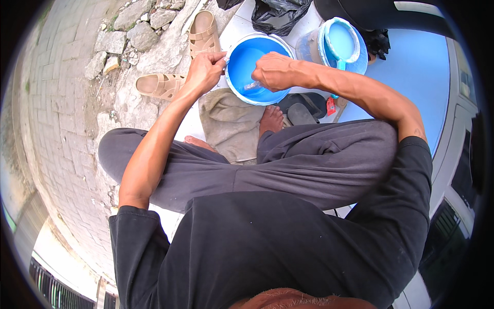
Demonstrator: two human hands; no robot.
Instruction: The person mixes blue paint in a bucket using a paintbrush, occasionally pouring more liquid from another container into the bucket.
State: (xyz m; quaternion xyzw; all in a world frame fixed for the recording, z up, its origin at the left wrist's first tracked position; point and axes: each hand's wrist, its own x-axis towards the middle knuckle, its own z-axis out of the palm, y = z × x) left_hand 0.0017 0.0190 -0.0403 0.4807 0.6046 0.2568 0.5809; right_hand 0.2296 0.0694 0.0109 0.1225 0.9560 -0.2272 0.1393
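Note:
A round bucket (231, 85) with bright blue inside and a pale rim stands on the white tiles in front of me. At its left rim, my left hand (206, 72) is closed, its thumb and fingers pinching the edge. My right hand (275, 71) forms a fist over the bucket's opening. A small shiny, silvery or clear piece (252, 86) sticks out from under that fist toward the blue inside. The rest of that piece is hidden by the hand, and its kind does not show.
Right of the bucket stands a paint-smeared pail (307, 46) with a blue-filled dipper (342, 41) on top. Black plastic bags (280, 18) lie behind. A brown cloth (226, 121), dark sandals (303, 110) and a red packet (330, 106) lie nearer. Beige sandals (204, 33) and stones (143, 36) are left.

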